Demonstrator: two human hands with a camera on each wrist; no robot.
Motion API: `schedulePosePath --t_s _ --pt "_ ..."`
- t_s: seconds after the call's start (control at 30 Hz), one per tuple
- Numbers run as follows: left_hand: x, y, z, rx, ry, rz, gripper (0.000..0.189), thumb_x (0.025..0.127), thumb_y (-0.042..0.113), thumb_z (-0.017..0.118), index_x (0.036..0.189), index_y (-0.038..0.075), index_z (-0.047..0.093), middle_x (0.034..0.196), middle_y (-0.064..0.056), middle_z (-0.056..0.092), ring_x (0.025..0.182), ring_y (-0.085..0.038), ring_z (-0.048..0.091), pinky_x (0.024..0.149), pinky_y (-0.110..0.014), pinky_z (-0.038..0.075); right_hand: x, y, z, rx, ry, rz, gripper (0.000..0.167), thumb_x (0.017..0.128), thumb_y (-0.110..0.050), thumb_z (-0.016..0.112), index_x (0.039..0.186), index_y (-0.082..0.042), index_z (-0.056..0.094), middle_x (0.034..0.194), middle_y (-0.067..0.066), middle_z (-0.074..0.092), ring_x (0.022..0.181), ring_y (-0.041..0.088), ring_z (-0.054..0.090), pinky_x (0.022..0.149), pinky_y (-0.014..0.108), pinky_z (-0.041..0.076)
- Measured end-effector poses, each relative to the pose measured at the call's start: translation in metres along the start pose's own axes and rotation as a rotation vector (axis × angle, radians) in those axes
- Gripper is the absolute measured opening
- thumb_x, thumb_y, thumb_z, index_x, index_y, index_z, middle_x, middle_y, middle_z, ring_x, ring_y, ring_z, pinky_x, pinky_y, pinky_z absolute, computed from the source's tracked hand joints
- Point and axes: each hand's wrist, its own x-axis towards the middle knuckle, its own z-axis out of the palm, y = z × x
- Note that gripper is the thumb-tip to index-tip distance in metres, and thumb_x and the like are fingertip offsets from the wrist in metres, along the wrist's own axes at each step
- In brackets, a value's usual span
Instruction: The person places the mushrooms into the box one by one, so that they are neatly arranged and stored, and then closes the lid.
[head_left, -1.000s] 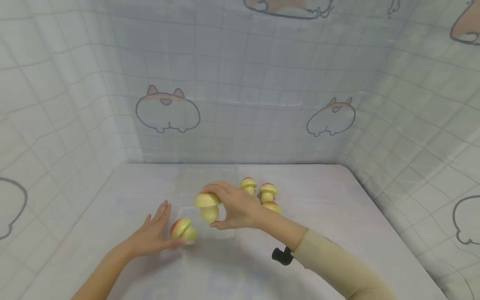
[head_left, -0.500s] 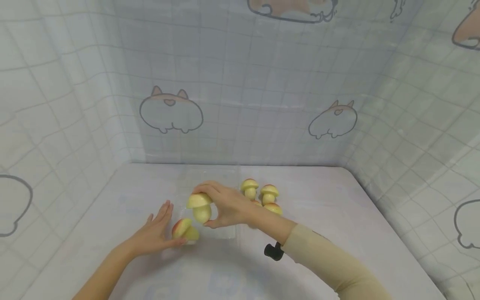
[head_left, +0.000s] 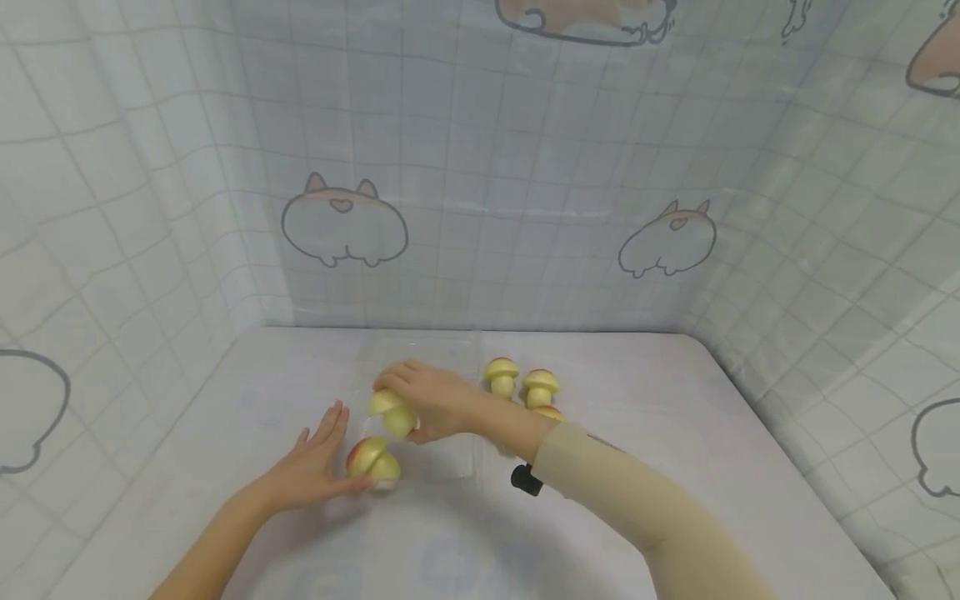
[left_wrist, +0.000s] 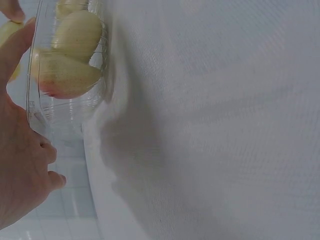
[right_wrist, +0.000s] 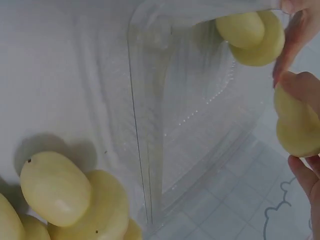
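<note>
My right hand (head_left: 435,404) grips a yellow mushroom-shaped piece (head_left: 392,413) with a rounded cap, held tilted above a clear plastic box (head_left: 453,467). The right wrist view shows this held mushroom (right_wrist: 296,125) between thumb and fingers. Inside the box, at its near left corner, lies another mushroom (head_left: 372,460) with a reddish cap, also visible through the clear wall in the left wrist view as a mushroom (left_wrist: 67,75). My left hand (head_left: 307,468) rests against that corner, its fingers extended and its thumb along the near edge.
Several more yellow mushrooms (head_left: 540,388) stand on the white table (head_left: 645,467) right of the box; my right forearm partly covers them. The box's open clear lid (head_left: 427,343) lies toward the back. Patterned curtains (head_left: 495,208) enclose the back and sides.
My right hand has moved left with its mushroom, which now tilts more, its cap toward the upper left. The left hand and the mushroom in the box look almost unchanged.
</note>
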Motion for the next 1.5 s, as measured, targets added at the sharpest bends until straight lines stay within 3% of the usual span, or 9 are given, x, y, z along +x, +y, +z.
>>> schedulePosePath --t_s 0.17,0.3,0.6,0.77,0.97,1.23,1.4,1.5 --pt "0.001 0.000 0.003 0.006 0.004 -0.001 0.114 0.079 0.053 0.072 0.145 -0.017 0.012 0.153 -0.036 0.005 0.140 -0.050 0.009 0.104 -0.072 0.008 0.012 0.002 0.013 -0.181 -0.156 0.009 0.077 0.073 -0.023 0.082 0.139 -0.018 0.043 0.140 -0.004 0.042 0.127 0.014 0.039 0.087 0.019 0.047" --pt "0.001 0.001 0.004 0.001 0.002 0.002 0.113 0.079 0.053 0.072 0.145 -0.018 0.012 0.152 -0.037 0.005 0.140 -0.051 0.009 0.104 -0.073 0.007 0.019 0.002 0.023 -0.292 -0.265 0.007 0.073 0.077 -0.026 0.078 0.141 -0.021 0.043 0.138 -0.006 0.043 0.124 0.015 0.040 0.089 0.020 0.046" --pt "-0.001 0.005 0.004 0.015 0.017 0.007 0.114 0.078 0.054 0.072 0.144 -0.019 0.014 0.152 -0.036 0.007 0.140 -0.050 0.011 0.103 -0.073 0.010 0.027 -0.001 0.037 -0.449 -0.338 -0.034 0.071 0.078 -0.024 0.078 0.140 -0.022 0.044 0.131 -0.008 0.048 0.114 0.011 0.046 0.089 0.018 0.045" --pt "-0.001 0.005 0.003 0.036 0.020 0.007 0.114 0.079 0.056 0.071 0.144 -0.018 0.014 0.152 -0.037 0.007 0.140 -0.050 0.012 0.103 -0.073 0.010 0.029 -0.002 0.041 -0.460 -0.369 -0.050 0.069 0.081 -0.019 0.077 0.142 -0.019 0.044 0.135 -0.006 0.047 0.117 0.011 0.046 0.096 0.018 0.041" --pt "0.000 0.005 0.003 0.038 0.017 0.006 0.114 0.079 0.055 0.071 0.144 -0.018 0.014 0.152 -0.037 0.007 0.140 -0.050 0.011 0.104 -0.073 0.010 0.033 -0.003 0.044 -0.460 -0.349 -0.052 0.068 0.083 -0.017 0.075 0.143 -0.018 0.043 0.138 -0.005 0.046 0.119 0.011 0.046 0.099 0.018 0.039" --pt "-0.002 0.008 0.001 0.030 0.011 0.003 0.114 0.079 0.055 0.071 0.144 -0.019 0.013 0.152 -0.037 0.006 0.140 -0.050 0.010 0.103 -0.074 0.010 0.043 -0.012 0.048 -0.444 -0.303 -0.061 0.060 0.090 -0.028 0.068 0.143 -0.017 0.043 0.135 -0.006 0.047 0.115 0.010 0.048 0.092 0.016 0.044" --pt "-0.002 0.007 0.000 0.035 0.011 0.002 0.114 0.079 0.055 0.071 0.145 -0.018 0.012 0.152 -0.037 0.006 0.140 -0.050 0.010 0.103 -0.074 0.010 0.046 -0.015 0.051 -0.430 -0.297 -0.026 0.067 0.089 -0.031 0.069 0.146 -0.014 0.038 0.138 -0.004 0.045 0.119 0.011 0.048 0.093 0.017 0.044" --pt "-0.002 0.007 0.000 0.041 0.012 0.002 0.114 0.079 0.055 0.071 0.145 -0.018 0.012 0.152 -0.037 0.007 0.140 -0.050 0.011 0.103 -0.074 0.011 0.046 -0.014 0.050 -0.363 -0.301 0.021 0.072 0.088 -0.028 0.070 0.148 -0.013 0.035 0.145 -0.002 0.042 0.127 0.013 0.045 0.098 0.020 0.042"
